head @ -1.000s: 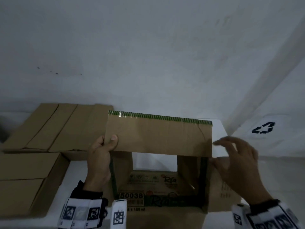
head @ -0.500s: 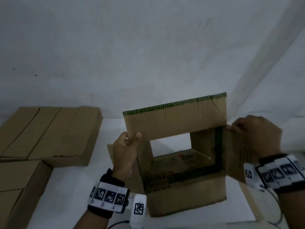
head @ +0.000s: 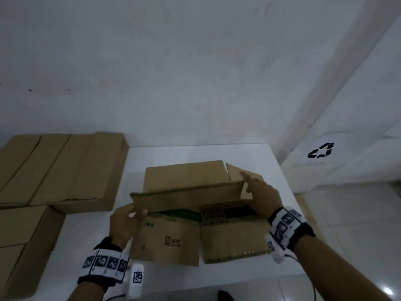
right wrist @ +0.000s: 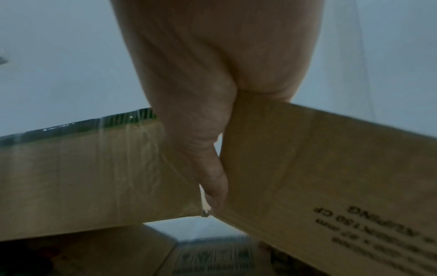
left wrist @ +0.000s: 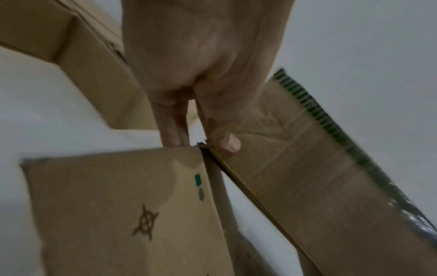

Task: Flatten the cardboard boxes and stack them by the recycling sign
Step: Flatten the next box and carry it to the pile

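Observation:
A brown cardboard box (head: 173, 242) lies collapsed nearly flat on the white table (head: 249, 155). Its long flap with the green striped edge (head: 186, 198) stands raised across the middle. My left hand (head: 128, 216) pinches that flap's left corner, with the thumb (left wrist: 227, 143) on one face and the fingers (left wrist: 175, 134) on the other. My right hand (head: 258, 192) holds the short side flap (right wrist: 331, 168) at the right end. Its thumb (right wrist: 212, 177) lies in the crease beside the long flap (right wrist: 82, 177), and its fingers lie stretched along the flap's far face. The recycling sign (head: 321, 151) is on the right wall.
A closed cardboard box (head: 60, 170) sits at the back left of the table. Another box (head: 21, 235) stands at the front left, close to my left arm. Pale tiled floor (head: 347, 213) shows to the right, below the sign.
The box was held up as an open tube; now it has dropped onto the table and folded nearly flat. Both hands came down with it, still at the flap's two ends.

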The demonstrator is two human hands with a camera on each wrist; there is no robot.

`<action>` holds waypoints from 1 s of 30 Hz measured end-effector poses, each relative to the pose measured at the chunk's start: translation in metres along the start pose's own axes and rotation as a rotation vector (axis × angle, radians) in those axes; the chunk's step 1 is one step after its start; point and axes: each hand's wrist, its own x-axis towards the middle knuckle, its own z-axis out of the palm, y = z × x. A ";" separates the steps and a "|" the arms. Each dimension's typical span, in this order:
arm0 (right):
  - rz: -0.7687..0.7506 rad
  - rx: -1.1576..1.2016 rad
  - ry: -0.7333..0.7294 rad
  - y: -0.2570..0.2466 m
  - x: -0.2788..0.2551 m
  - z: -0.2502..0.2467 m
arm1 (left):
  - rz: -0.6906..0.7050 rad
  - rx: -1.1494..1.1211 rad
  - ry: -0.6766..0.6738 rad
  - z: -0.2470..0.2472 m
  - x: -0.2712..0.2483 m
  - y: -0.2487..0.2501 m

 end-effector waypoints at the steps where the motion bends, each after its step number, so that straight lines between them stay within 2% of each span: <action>1: -0.013 0.053 -0.030 -0.001 -0.006 0.013 | -0.057 -0.023 -0.026 -0.002 -0.004 -0.018; 4: -0.054 0.112 -0.128 -0.005 -0.027 0.056 | -0.164 -0.038 -0.163 -0.002 -0.022 -0.049; 8: -0.060 0.110 -0.237 -0.006 -0.054 0.114 | -0.087 0.211 -0.444 -0.002 -0.049 -0.090; 12: -0.124 0.083 -0.464 -0.004 -0.080 0.142 | -0.014 0.503 -0.670 -0.001 -0.061 -0.125; 14: -0.134 0.078 -0.524 -0.006 -0.087 0.141 | -0.033 0.585 -0.652 0.004 -0.056 -0.123; 17: -0.097 0.018 -0.518 -0.018 -0.081 0.137 | 0.010 0.655 -0.410 0.015 -0.043 -0.098; 19: -0.044 0.048 -0.489 -0.032 -0.073 0.137 | 0.031 0.661 -0.351 0.029 -0.032 -0.084; 22: -0.055 0.141 -0.485 -0.066 -0.058 0.142 | 0.020 0.827 -0.485 0.058 -0.017 -0.071; 25: -0.176 0.142 -0.506 -0.110 -0.041 0.151 | -0.026 0.979 -0.608 0.078 -0.010 -0.073; 28: -0.239 0.168 -0.565 -0.149 -0.026 0.161 | -0.039 0.973 -0.593 0.088 -0.008 -0.090; 30: -0.216 0.189 -0.581 -0.166 -0.021 0.169 | -0.027 0.930 -0.565 0.091 -0.007 -0.098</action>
